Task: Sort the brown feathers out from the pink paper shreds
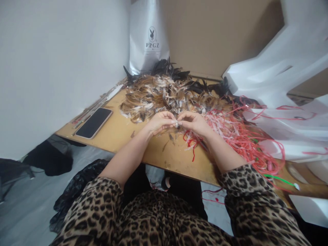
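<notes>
My left hand (162, 123) and my right hand (193, 123) meet fingertip to fingertip just above the table. Between them they pinch a small whitish piece (176, 125) with a dark part below it. It may be a feather, but it is too small to tell. Right behind my hands lies a broad heap of brown, white and black feathers (153, 94). Beside my right hand and forearm spreads a tangle of red and pink strips (228, 126).
A phone (94, 123) lies at the left of the wooden table (153, 157). Thin sticks (87, 116) run along the wall. A silver bag (148, 41) stands at the back. White sheeting (276, 75) rises on the right, above a green strip (279, 179).
</notes>
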`<state>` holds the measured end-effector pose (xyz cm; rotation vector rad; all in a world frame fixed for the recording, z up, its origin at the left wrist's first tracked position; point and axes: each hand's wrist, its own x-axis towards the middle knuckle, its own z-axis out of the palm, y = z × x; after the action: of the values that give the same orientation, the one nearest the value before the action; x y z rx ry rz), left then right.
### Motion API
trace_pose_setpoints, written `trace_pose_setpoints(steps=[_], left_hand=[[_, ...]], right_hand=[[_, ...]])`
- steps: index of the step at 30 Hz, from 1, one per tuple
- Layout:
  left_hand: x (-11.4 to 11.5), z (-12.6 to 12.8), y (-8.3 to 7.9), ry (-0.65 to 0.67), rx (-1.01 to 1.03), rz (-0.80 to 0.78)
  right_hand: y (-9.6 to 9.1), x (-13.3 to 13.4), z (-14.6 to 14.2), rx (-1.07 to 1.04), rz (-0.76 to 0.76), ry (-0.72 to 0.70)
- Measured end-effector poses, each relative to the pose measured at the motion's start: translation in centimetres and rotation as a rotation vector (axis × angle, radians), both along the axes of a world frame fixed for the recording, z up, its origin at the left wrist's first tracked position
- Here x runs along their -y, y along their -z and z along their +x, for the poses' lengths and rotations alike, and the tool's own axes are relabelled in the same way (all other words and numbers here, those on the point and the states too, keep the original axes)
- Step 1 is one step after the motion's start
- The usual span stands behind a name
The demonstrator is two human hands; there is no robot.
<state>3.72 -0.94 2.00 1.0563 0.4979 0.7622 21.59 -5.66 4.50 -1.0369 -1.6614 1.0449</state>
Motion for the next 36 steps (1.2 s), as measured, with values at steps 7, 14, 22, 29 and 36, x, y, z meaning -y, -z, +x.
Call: trace_pose_setpoints(steps=[7, 14, 22, 29, 36], left_hand=[[0.3, 0.2, -0.1, -0.003, -0.018, -0.019], [0.5, 0.3, -0.4, -0.008, -0.045, 0.093], [1.1, 1.1, -0.5, -0.255, -0.216, 0.407], [1.2, 1.3, -0.4, -0.412, -0.256, 0.453], [1.2, 1.4, -0.2, -0.464, -0.219, 0.469]], right_hand=[[-0.1, -0.2, 0.4, 0.085, 0.13, -0.015], [0.1, -0.4, 0.5, 0.078, 0.122, -0.023], [0.5, -0.5, 0.4, 0.105, 0.109, 0.018], [0.4, -0.5, -0.1, 0.029, 0.083, 0.087], [0.4, -0.3, -0.5, -0.104, -0.033, 0.166]])
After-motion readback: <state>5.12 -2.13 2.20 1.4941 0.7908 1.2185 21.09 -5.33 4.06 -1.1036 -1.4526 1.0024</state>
